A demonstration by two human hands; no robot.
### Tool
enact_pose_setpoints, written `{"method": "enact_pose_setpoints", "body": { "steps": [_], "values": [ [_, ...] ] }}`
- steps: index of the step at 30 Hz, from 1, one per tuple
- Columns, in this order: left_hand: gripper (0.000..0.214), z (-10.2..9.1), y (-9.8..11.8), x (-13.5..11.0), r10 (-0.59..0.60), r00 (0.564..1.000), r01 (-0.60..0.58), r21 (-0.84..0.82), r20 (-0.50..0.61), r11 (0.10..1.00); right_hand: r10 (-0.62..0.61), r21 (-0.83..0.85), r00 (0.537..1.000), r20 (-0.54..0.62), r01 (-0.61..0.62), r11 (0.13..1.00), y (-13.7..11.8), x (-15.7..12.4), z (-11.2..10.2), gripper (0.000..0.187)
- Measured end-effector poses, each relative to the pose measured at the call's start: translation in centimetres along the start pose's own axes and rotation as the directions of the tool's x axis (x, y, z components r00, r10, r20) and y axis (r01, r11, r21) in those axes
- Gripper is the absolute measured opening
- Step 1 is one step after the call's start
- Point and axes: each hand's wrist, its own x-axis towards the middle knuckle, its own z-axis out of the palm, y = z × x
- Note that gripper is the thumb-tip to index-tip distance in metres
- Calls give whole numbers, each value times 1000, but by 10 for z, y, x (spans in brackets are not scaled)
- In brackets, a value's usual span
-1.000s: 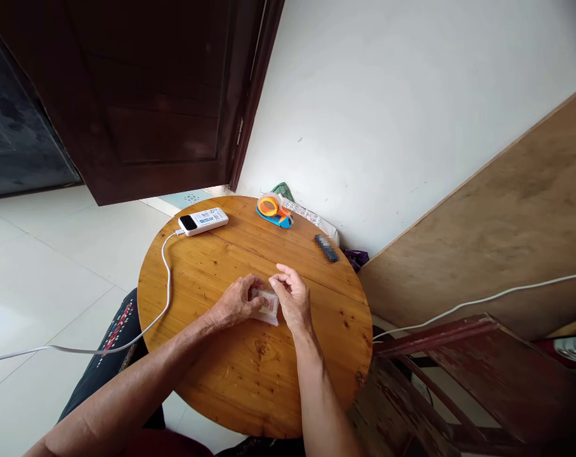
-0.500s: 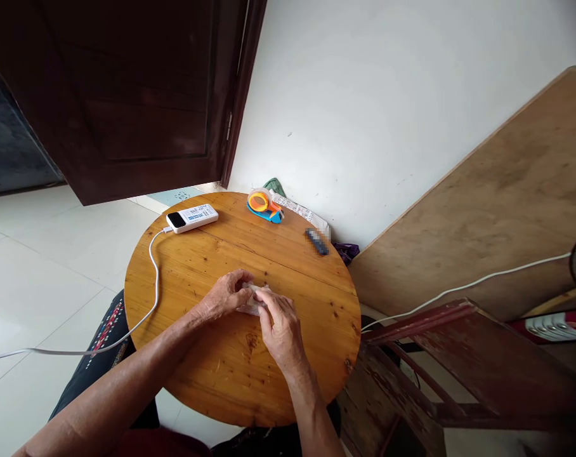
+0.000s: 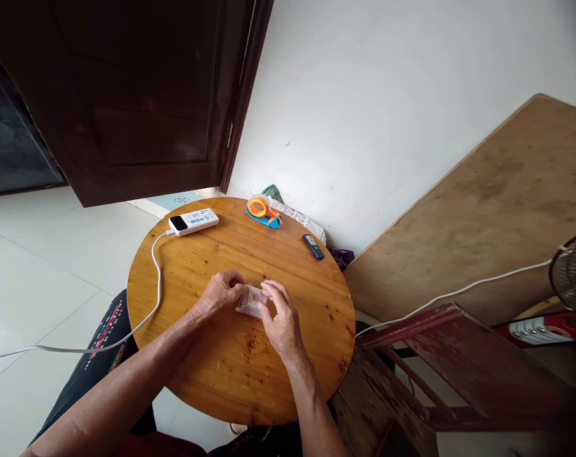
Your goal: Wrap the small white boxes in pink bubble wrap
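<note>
A small folded reddish paper note [image 3: 250,300] lies near the middle of a round wooden table [image 3: 212,368]. My left hand [image 3: 220,294] pinches its left edge with curled fingers. My right hand [image 3: 279,317] pinches its right edge from the other side, thumb and forefinger together on the paper. Both forearms reach in from the bottom of the view.
At the table's far side lie a white power bank [image 3: 193,221] with a white cable [image 3: 155,279] trailing off left, an orange-and-blue tape dispenser [image 3: 263,210] and a small dark phone [image 3: 313,246]. A dark wooden chair [image 3: 440,374], a leaning board [image 3: 488,216] and a fan [image 3: 573,273] stand to the right.
The note was covered by my fingers half a second ago and its reddish face now shows between my hands. My right hand has slid slightly right along it.
</note>
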Motion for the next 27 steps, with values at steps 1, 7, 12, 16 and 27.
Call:
{"method": "enact_pose_setpoints", "body": {
  "steps": [1, 7, 12, 16, 27],
  "values": [
    [18, 0, 0, 0, -3, 1000, 3, 3, -1, 1000, -2, -11, 1000, 9, 2, 1000, 1, 1, 1, 40],
    [17, 3, 0, -1, -11, 1000, 11, 2, -5, 1000, -16, -85, 1000, -9, 15, 996, 7, 15, 7, 27],
    [23, 6, 0, -1, -50, 997, 48, -23, -63, 999, 31, -64, 998, -54, -34, 997, 14, 52, -3, 23],
    [37, 6, 2, -2, -51, 998, 43, -239, -26, 970, 29, -41, 999, -42, -30, 999, 19, 90, -22, 21],
    [62, 20, -9, 0, -14, 966, 160, -555, 258, 816, 95, -72, 990, -108, -103, 992, 52, 121, -37, 27]
  ]
}}
